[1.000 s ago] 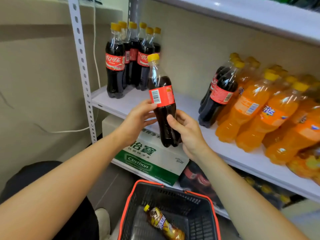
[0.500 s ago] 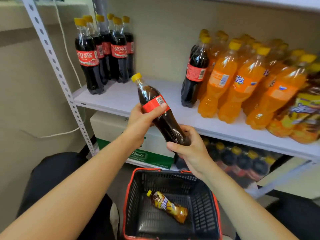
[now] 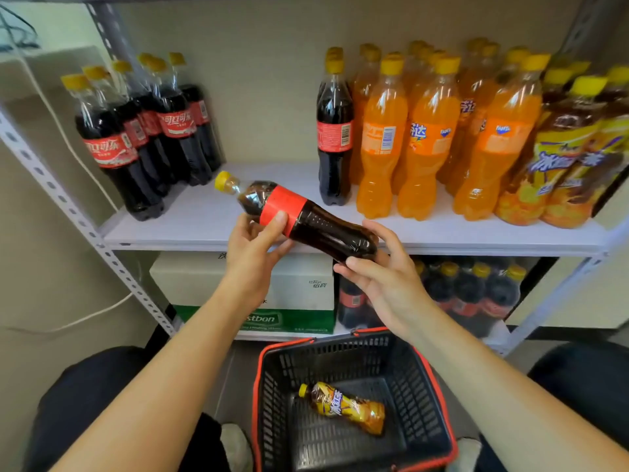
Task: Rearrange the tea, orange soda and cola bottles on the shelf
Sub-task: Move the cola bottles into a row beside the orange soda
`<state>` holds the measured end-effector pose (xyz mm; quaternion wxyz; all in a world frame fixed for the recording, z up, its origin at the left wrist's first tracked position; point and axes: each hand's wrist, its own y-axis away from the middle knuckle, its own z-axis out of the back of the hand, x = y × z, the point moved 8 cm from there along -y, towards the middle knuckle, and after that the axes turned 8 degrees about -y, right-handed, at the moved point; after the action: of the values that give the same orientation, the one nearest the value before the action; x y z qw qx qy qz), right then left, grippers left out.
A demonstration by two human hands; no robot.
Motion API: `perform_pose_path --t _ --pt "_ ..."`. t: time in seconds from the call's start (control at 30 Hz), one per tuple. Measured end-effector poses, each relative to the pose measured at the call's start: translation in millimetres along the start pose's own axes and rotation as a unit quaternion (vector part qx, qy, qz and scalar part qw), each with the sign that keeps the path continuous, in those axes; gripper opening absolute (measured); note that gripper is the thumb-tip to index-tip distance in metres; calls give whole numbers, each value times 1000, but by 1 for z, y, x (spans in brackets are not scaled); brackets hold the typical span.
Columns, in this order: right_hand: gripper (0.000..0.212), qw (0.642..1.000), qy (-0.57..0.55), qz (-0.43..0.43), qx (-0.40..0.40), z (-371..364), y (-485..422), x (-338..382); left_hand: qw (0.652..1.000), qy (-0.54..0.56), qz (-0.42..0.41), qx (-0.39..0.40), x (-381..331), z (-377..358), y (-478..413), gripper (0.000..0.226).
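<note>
— While both hands are up in the middle of the frame, what are they holding?

— One cola bottle (image 3: pixel 299 219), lying nearly flat, its yellow cap toward the upper left and its base toward the right. The left hand (image 3: pixel 253 245) grasps it at the red label, thumb laid across the label's front. The right hand (image 3: pixel 383 270) cups the base from beneath, fingers curled round the far side.

— Where is it relative to the shelf?

— In front of the white shelf board (image 3: pixel 200 219), over its front edge, between the two groups of standing bottles.

— And those groups?

— At the upper left, a cluster of cola bottles (image 3: pixel 143 134) stands upright near the perforated steel upright (image 3: pixel 68 206). Right of centre a single cola bottle (image 3: pixel 334 131) stands just beside the orange soda bottles (image 3: pixel 432 131), which fill several rows. At the far right edge stand the tea bottles (image 3: pixel 571 158) in yellow wrappers, touching the orange ones.

— Anything below?

— A black basket with a red rim (image 3: pixel 418 366) sits at bottom centre, and one tea bottle (image 3: pixel 343 405) lies on its side inside, cap toward the left. On the lower shelf, a white and green carton (image 3: pixel 299 294) sits left of a pack of dark bottles (image 3: pixel 469 294). A white cable (image 3: pixel 51 114) runs down the wall at left.
</note>
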<state>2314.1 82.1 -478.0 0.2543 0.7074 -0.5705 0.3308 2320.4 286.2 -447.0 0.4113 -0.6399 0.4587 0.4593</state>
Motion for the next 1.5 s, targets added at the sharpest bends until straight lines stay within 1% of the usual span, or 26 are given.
perform_pose_path --t 0.1,0.2,0.3,0.4,0.43,0.47,0.53,0.57,0.63,0.7,0.77,0.83,0.9,1.0,1.07,1.1,1.17,1.2,1.3,1.33,1.4,1.5 --pt "65 1000 9 -21 -13 4 1 2 1000 -5 11 24 1 -1 -1 29" --pt "55 997 61 -48 -25 5 3 -3 997 20 13 69 -2 -2 -2 32" --pt "54 992 96 -85 -16 2 3 -10 997 35 7 73 -6 -1 -1 34" --pt "57 991 69 -115 -8 -1 4 -16 998 43 8 38 -7 4 1 50" --pt "57 992 49 -116 -1 -2 4 -17 999 36 3 30 -8 6 1 49" --pt "54 993 34 -113 13 -5 4 -16 999 20 -5 27 -8 7 1 43" --pt "46 994 38 -96 39 -9 5 -14 999 -21 -11 32 -9 7 2 32" --pt "46 994 44 -88 42 -11 5 -13 999 -36 -7 36 -9 7 3 32" --pt "53 995 47 -86 31 -11 7 -14 998 -43 3 47 -8 6 4 32" --pt "57 995 36 -92 12 -10 8 -15 998 -21 10 66 -7 3 5 34" --pt "53 995 24 -96 2 -10 9 -15 995 20 21 91 -6 -1 6 36" --pt "45 994 26 -107 11 -11 9 -16 992 63 34 108 -5 -4 7 40" --pt "38 992 31 -119 24 -12 9 -18 991 81 35 104 -7 -4 6 46" --pt "37 991 14 -125 39 -13 8 -18 994 71 25 83 -8 -2 6 52" --pt "41 992 15 -111 62 -17 7 -16 997 49 13 66 -7 0 6 49" --pt "46 992 22 -99 70 -18 7 -15 998 36 7 58 -8 1 6 44" --pt "58 994 22 -82 65 -17 6 -12 998 19 8 52 -10 2 6 37" --pt "60 995 16 -82 58 -16 6 -12 998 21 14 54 -10 2 6 34" --pt "51 994 -4 -102 51 -18 8 -14 993 56 32 94 -12 1 5 20" --pt "46 993 -9 -110 49 -19 8 -16 991 63 32 109 -13 0 5 18" --pt "41 992 -5 -117 44 -18 7 -17 990 65 27 122 -14 -1 5 22" --pt "36 993 -13 -110 46 -18 5 -17 991 66 19 112 -13 0 6 28"
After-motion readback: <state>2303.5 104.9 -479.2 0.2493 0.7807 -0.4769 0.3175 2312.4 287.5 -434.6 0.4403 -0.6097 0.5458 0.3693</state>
